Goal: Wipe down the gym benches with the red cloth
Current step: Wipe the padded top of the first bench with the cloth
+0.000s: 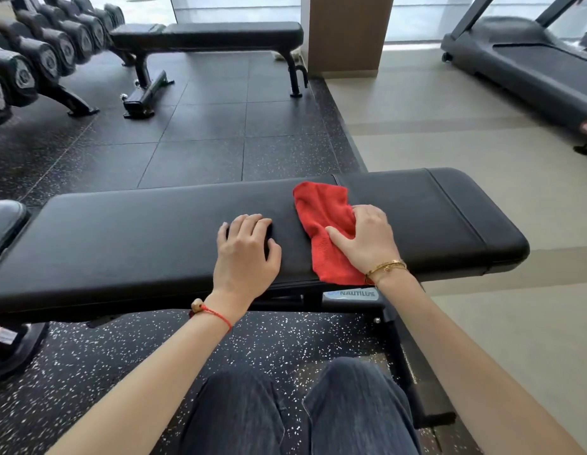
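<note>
Rack of black dumbbells (39,57) at far left. On the near black padded worktop (138,238), the left hand (244,254) rests with fingers loosely curled, holding nothing. Just beside it, the right hand (367,239) grips the crumpled red cloth (321,224) against the padding. A second black bench (220,36) stands beyond.

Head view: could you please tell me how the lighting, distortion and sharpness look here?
Head view: bright daylight from the windows, washed out; soft sheen on the near bench; wide-angle bending curves the bench edges; hands and cloth sharp; dumbbells at the far left edge look smeared.
</note>
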